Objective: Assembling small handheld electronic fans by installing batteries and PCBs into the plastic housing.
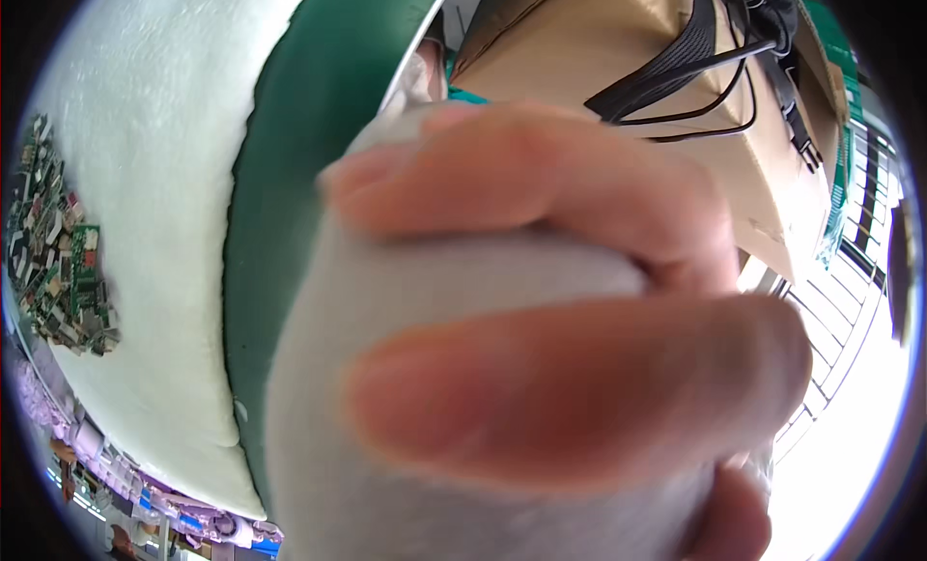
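Very close up, my right hand (pixel 579 387), coming in from the right side, is closed around a pale grey-white cloth (pixel 463 271). One finger curls across the top of the cloth and a thick digit presses on its front; both are blurred. Part of another finger shows at the lower right. The cloth bulges between the fingers and runs down past the lower edge. Whether it is a glove or a sleeve, and what lies inside it, I cannot tell. My left hand does not show as such.
A white padded sheet (pixel 164 194) lies on the green tabletop (pixel 319 98). Loose circuit boards (pixel 63 262) are heaped at its far left. A cardboard box (pixel 579 49) with a black strap (pixel 666 64) and cables stands at the upper right, near a wire rack (pixel 830 368).
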Motion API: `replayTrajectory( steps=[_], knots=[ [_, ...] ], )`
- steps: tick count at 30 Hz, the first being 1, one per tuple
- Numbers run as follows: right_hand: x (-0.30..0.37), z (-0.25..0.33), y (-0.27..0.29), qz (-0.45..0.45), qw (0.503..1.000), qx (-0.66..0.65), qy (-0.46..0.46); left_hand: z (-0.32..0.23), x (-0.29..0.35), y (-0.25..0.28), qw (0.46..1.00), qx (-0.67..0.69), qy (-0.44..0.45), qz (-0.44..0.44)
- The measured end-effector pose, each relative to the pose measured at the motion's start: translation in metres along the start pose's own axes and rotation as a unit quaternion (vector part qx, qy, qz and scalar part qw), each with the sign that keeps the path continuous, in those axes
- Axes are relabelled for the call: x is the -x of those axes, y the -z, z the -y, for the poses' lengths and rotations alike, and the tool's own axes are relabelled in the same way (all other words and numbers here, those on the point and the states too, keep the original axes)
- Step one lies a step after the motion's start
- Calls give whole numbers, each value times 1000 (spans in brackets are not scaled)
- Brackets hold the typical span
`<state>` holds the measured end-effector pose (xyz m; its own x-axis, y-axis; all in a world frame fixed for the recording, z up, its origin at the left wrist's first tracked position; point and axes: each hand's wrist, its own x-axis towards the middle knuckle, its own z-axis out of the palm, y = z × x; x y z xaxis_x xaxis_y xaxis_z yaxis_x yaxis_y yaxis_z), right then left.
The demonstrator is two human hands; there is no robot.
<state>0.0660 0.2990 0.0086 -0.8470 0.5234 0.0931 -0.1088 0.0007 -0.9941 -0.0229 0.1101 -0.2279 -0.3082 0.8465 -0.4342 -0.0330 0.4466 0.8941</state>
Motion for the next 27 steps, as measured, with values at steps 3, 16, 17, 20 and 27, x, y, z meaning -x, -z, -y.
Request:
replayTrajectory(
  steps=[3, 16, 17, 20, 27],
  knots=[
    [11, 5, 36, 5, 1000, 22, 11, 7, -20, -23, 1000, 7, -25, 12],
    [-28, -17, 40, 102, 991, -67, 45, 35, 78, 54, 986, -107, -18, -123],
    [-28, -18, 48, 106, 992, -54, 29, 39, 80, 53, 985, -110, -23, -131],
    [-26, -11, 57, 106, 994, -20, 0, 61, 79, 56, 982, -119, -38, -143],
    [-20, -3, 47, 65, 996, 60, 17, 104, 70, 64, 994, 46, -23, -92]
  ],
)
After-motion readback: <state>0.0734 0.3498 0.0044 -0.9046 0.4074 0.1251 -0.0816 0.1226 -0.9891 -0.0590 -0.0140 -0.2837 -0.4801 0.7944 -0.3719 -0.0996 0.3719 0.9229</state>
